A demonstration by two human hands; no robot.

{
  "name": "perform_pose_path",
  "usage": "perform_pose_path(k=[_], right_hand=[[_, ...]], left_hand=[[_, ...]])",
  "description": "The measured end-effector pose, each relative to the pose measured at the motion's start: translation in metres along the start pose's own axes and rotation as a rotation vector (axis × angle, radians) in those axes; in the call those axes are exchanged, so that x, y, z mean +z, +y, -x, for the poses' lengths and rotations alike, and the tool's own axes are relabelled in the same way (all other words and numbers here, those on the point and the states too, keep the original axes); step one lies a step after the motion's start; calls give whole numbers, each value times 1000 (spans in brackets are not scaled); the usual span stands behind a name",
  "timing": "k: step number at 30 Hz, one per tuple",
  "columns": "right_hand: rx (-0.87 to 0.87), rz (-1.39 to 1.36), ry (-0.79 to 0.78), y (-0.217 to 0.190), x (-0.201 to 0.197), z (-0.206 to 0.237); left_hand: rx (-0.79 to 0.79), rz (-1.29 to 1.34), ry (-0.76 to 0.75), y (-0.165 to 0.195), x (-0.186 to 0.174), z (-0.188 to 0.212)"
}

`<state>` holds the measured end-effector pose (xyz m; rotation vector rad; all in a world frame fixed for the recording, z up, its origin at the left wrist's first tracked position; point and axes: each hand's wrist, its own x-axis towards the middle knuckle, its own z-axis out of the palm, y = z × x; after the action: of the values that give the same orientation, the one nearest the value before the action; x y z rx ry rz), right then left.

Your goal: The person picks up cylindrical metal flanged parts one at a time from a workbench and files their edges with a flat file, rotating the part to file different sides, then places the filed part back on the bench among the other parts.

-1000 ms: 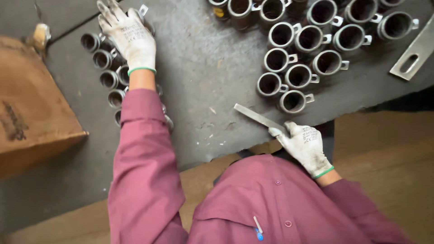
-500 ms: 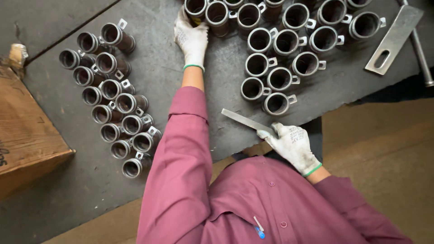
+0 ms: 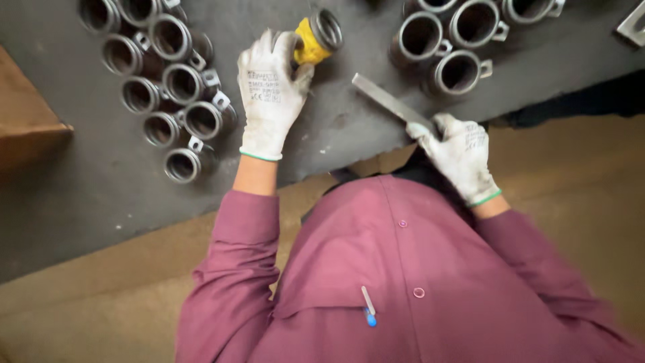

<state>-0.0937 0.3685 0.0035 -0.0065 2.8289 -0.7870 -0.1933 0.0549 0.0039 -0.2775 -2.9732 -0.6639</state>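
My left hand [image 3: 271, 94], in a white glove, grips a metal pipe fitting with a yellow cap [image 3: 316, 40] and holds it on its side over the dark grey table [image 3: 87, 202]. My right hand [image 3: 460, 153], also gloved, holds a flat metal file [image 3: 390, 102] by its near end, with the blade pointing up and left toward the fitting. The file's tip lies a short way to the right of the fitting and does not touch it.
Several grey ring-shaped fittings [image 3: 171, 84] stand in rows to the left of my left hand. More fittings [image 3: 443, 40] stand at the upper right. A brown cardboard box [image 3: 23, 121] sits at the left edge. A metal bracket [image 3: 633, 23] shows at the top right corner.
My left hand has come back from the far group of fittings, now holding a yellow-capped one nearer to me. The view has moved closer. My right hand still holds the file.
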Motion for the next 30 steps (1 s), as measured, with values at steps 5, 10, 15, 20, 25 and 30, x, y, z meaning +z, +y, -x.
perform_pose_path(k=[5,10,15,20,25,30], right_hand=[[22,18,27,-7,8,6],[46,-21,45,-10,13,9],[54,-66,82,-8,15,11],[22,-52,117,-1,20,11],[0,-53,94,4,27,13],[20,-40,65,5,31,16]], left_hand=[[133,-93,148,-1,23,0],[3,-105,-73,5,52,-24],[120,36,26,0,37,-15],[-25,833,-31,5,-5,39],[-370,1158,-307,14,-24,86],[-188,1004,-247,20,-30,104]])
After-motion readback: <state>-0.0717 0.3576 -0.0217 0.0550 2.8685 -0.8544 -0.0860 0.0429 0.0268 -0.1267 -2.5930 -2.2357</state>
